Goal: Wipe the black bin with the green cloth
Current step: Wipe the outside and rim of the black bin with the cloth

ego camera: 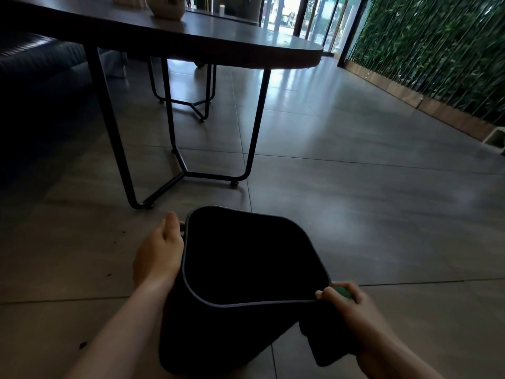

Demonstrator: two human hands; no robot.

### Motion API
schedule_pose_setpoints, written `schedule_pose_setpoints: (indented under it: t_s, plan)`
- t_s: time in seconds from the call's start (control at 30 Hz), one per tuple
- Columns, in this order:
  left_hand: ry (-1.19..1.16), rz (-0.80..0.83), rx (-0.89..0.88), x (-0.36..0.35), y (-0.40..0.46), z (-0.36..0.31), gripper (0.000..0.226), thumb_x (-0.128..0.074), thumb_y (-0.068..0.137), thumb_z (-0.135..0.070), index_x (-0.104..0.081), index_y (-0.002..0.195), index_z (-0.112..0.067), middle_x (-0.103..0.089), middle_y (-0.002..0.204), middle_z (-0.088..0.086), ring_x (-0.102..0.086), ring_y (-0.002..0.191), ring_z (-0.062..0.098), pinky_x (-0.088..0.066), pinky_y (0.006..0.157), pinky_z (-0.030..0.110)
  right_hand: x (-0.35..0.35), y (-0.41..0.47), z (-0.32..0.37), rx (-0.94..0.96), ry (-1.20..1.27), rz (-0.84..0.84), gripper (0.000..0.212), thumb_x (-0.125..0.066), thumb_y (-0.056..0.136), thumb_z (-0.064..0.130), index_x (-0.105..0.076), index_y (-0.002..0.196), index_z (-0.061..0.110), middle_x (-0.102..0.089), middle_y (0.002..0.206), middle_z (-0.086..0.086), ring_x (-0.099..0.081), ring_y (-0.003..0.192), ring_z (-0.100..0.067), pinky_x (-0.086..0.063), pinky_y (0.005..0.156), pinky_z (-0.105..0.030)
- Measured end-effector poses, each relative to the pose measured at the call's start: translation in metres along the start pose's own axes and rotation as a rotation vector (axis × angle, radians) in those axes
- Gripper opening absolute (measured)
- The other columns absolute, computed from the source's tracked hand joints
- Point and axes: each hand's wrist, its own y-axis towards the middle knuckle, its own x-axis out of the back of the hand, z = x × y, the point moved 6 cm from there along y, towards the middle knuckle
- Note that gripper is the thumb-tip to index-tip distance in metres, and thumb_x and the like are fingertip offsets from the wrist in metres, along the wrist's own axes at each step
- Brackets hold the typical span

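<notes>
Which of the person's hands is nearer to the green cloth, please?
The right hand: it holds the green cloth at the black bin's near rim. The left hand is on the bin's opposite side.

The black bin point(246, 269) looks like matt plastic with a smooth thin rim. The green cloth point(343, 292) seems soft fabric. The floor point(355, 201) has large grey tiles, smooth and slightly glossy. The table point(218, 42) has a smooth dark top and thin black metal legs.
</notes>
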Motion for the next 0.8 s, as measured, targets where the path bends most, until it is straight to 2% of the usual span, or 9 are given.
schedule_pose_setpoints:
  t_s: [0.07,0.13,0.2,0.23,0.27,0.43,0.57,0.67,0.8]
  plan:
    - [-0.138,0.067,0.059,0.000,0.001,0.003,0.075,-0.021,0.086,-0.075,-0.069,0.117,-0.025,-0.070,0.119,0.009,-0.063,0.111,0.034,-0.047,0.100,0.051,-0.003,-0.006,-0.001,0.020,0.005,-0.006,0.022,-0.084,0.085,0.014,-0.069,0.100,0.009,-0.074,0.075,-0.024,-0.073,0.059,-0.039,-0.055,0.051,-0.036]
    - [-0.317,0.190,0.112,-0.006,0.000,0.004,0.063,-0.030,0.092,-0.071,-0.072,0.113,-0.028,-0.073,0.113,0.009,-0.067,0.106,0.029,-0.053,0.097,0.047,-0.007,-0.010,0.000,0.060,-0.002,-0.024,0.024,-0.086,0.082,0.018,-0.070,0.098,0.009,-0.075,0.079,-0.024,-0.075,0.066,-0.041,-0.057,0.056,-0.036]
    - [-0.461,0.323,0.153,-0.015,-0.006,0.001,0.049,-0.038,0.100,-0.059,-0.075,0.108,-0.027,-0.077,0.102,0.006,-0.074,0.090,0.019,-0.060,0.072,0.028,-0.010,-0.014,0.003,0.104,-0.006,-0.039,0.025,-0.088,0.080,0.021,-0.071,0.095,0.011,-0.077,0.079,-0.019,-0.076,0.068,-0.038,-0.057,0.057,-0.035]
    - [-0.498,0.387,0.153,-0.019,-0.009,-0.001,0.043,-0.042,0.101,-0.055,-0.074,0.111,-0.028,-0.078,0.100,0.000,-0.075,0.085,0.013,-0.058,0.061,0.021,-0.012,-0.015,0.004,0.117,-0.016,-0.037,0.026,-0.089,0.079,0.023,-0.071,0.095,0.013,-0.077,0.079,-0.016,-0.077,0.068,-0.035,-0.058,0.055,-0.033]
    - [-0.495,0.439,0.131,-0.022,-0.011,-0.002,0.038,-0.045,0.101,-0.051,-0.071,0.117,-0.030,-0.078,0.102,-0.005,-0.075,0.086,0.009,-0.056,0.060,0.021,-0.013,-0.016,0.004,0.124,-0.028,-0.033,0.027,-0.090,0.078,0.023,-0.071,0.094,0.014,-0.077,0.080,-0.013,-0.078,0.068,-0.031,-0.058,0.053,-0.030]
    - [-0.428,0.391,0.107,-0.021,-0.014,0.004,0.038,-0.052,0.096,-0.055,-0.063,0.125,-0.034,-0.073,0.113,-0.003,-0.071,0.100,0.019,-0.056,0.085,0.039,-0.018,-0.016,0.007,0.129,-0.083,0.045,0.041,-0.092,0.073,0.025,-0.070,0.107,0.023,-0.074,0.103,-0.013,-0.078,0.071,-0.019,-0.059,0.052,-0.025]
    - [-0.230,0.281,0.041,-0.016,-0.008,0.013,0.054,-0.048,0.094,-0.063,-0.046,0.142,-0.037,-0.063,0.132,-0.004,-0.061,0.117,0.021,-0.049,0.101,0.048,-0.018,-0.011,0.020,0.124,-0.083,0.132,0.054,-0.091,0.075,0.020,-0.066,0.118,0.039,-0.080,0.089,0.004,-0.080,0.079,-0.019,-0.061,0.056,-0.025]
    - [-0.080,0.254,-0.002,-0.017,-0.006,0.016,0.069,-0.043,0.092,-0.071,-0.027,0.152,-0.041,-0.052,0.146,-0.004,-0.053,0.129,0.025,-0.046,0.104,0.047,-0.015,-0.006,0.032,0.095,-0.141,0.194,0.055,-0.089,0.079,0.018,-0.068,0.122,0.046,-0.081,0.094,0.003,-0.080,0.082,-0.023,-0.062,0.058,-0.027]
    - [0.070,0.206,-0.100,-0.020,-0.011,0.013,0.080,-0.040,0.091,-0.071,-0.013,0.157,-0.034,-0.041,0.157,0.003,-0.046,0.138,0.029,-0.043,0.102,0.044,-0.008,0.004,0.044,0.106,-0.212,0.204,0.056,-0.086,0.084,0.019,-0.067,0.130,0.046,-0.078,0.111,-0.002,-0.080,0.086,-0.020,-0.062,0.061,-0.025]
